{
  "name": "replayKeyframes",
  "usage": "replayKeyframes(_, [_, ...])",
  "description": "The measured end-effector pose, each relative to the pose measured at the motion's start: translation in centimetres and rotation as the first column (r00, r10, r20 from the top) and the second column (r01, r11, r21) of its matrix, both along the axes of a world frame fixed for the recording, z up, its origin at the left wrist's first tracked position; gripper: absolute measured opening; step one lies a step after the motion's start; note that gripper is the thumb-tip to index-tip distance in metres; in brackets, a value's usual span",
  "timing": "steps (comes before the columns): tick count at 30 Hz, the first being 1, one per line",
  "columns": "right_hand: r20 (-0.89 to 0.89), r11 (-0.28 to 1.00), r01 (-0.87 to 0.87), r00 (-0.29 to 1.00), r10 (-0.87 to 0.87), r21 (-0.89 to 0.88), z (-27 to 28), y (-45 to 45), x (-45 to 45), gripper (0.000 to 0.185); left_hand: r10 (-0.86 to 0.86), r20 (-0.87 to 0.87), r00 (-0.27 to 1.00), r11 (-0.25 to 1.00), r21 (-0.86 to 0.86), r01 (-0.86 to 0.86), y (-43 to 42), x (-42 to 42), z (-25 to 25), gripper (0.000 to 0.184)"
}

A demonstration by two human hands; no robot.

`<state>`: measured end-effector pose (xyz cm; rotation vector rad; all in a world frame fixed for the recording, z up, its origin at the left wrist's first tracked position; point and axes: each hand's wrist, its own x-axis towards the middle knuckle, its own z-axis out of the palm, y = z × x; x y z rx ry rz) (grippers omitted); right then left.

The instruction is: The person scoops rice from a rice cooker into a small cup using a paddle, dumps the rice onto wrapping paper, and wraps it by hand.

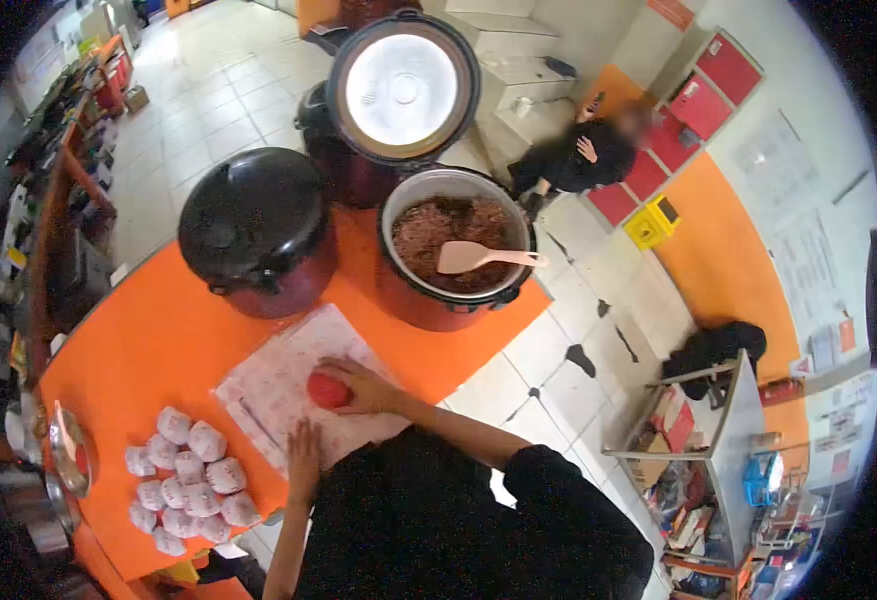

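My right hand (361,388) has its fingers curved around a small red rounded object (329,390); whether it is a mould or a ball is not clear. That object rests over printed wrapping paper (299,350) on the orange table (119,350). My left hand (305,452) lies on the paper's near left part with its fingers stretched out and nothing in them. To its left sit several round bundles wrapped in printed white paper (197,480), grouped closely together. A thin dark line or stick (257,420) shows on the paper.
An open cooker (459,300) of reddish-brown rice (439,230) holds a pale rice paddle (469,257). Left of it stands a lidded black cooker (259,220). A metal bowl (67,450) is by the left edge. A person (589,150) sits beyond, near red lockers (699,105).
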<state>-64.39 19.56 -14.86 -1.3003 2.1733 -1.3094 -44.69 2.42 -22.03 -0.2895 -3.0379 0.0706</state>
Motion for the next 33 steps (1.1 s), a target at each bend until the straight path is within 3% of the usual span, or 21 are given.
replayKeyframes(1, [0.059,1.000,0.004,0.998,-0.004,0.010,-0.1,0.2,-0.2,0.080,-0.007,0.007,1.000,0.994,-0.110,0.008,0.0,-0.3,0.5,0.073])
replayKeyframes(4, [0.136,0.999,-0.010,0.991,0.004,0.043,-0.7,0.7,-1.2,0.087,0.081,0.232,0.969,0.916,0.365,-0.164,1.9,-1.6,7.3,0.066])
replayKeyframes(7, [0.088,0.997,-0.050,0.995,0.045,0.057,-1.5,0.2,-0.9,0.088,0.134,0.128,0.983,0.867,0.465,-0.179,0.9,-1.2,4.9,0.069])
replayKeyframes(10, [0.036,0.999,-0.038,0.999,0.038,-0.006,-1.7,0.0,-2.0,0.087,0.111,-0.022,0.994,0.993,-0.023,-0.111,-0.6,-1.6,1.4,0.084])
replayKeyframes(11, [0.056,0.998,-0.055,0.997,0.057,-0.041,0.7,-0.5,-1.3,0.087,0.130,0.091,0.987,0.975,0.171,-0.144,0.3,-1.9,3.9,0.090])
replayKeyframes(12, [0.265,0.999,-0.052,0.963,0.054,-0.015,3.2,0.4,-1.0,0.085,0.162,0.208,0.965,0.910,0.348,-0.228,0.8,-2.7,6.1,0.097])
replayKeyframes(14, [0.316,0.991,-0.116,0.944,0.089,0.068,3.7,1.0,-0.8,0.084,0.085,0.178,0.980,0.951,0.280,-0.133,0.1,-2.0,5.2,0.104])
replayKeyframes(15, [0.124,0.986,-0.127,0.986,0.113,0.110,-0.1,-0.3,-1.7,0.084,0.106,0.224,0.969,0.926,0.332,-0.178,0.3,-2.2,7.0,0.106])
replayKeyframes(19, [0.106,0.971,-0.161,0.984,0.144,0.176,-1.0,-0.5,-1.7,0.090,0.037,0.328,0.944,0.882,0.432,-0.185,0.4,0.3,7.8,0.112])
replayKeyframes(20, [0.098,0.971,-0.146,0.987,0.129,0.190,-1.4,-0.3,-1.7,0.091,0.031,0.323,0.946,0.836,0.511,-0.202,0.5,1.1,7.9,0.104])
replayKeyframes(23, [0.085,0.963,-0.182,0.982,0.168,0.200,-2.3,-0.3,-2.2,0.093,0.055,0.248,0.967,0.892,0.423,-0.159,1.8,3.3,8.1,0.084])
replayKeyframes(26, [0.036,0.964,-0.186,0.982,0.183,0.192,-2.6,-0.3,-2.1,0.093,0.066,0.107,0.992,0.899,0.426,-0.105,2.9,4.2,7.3,0.055])
replayKeyframes(29, [0.025,0.965,-0.171,0.985,0.169,0.201,-2.5,-0.3,-1.9,0.095,0.103,0.058,0.993,0.855,0.504,-0.118,3.3,4.6,5.1,0.037])
replayKeyframes(33, [-0.029,0.960,-0.169,0.983,0.180,0.225,-1.6,-0.4,-1.9,0.094,0.109,0.044,0.993,0.872,0.475,-0.117,2.8,4.9,4.4,0.032])
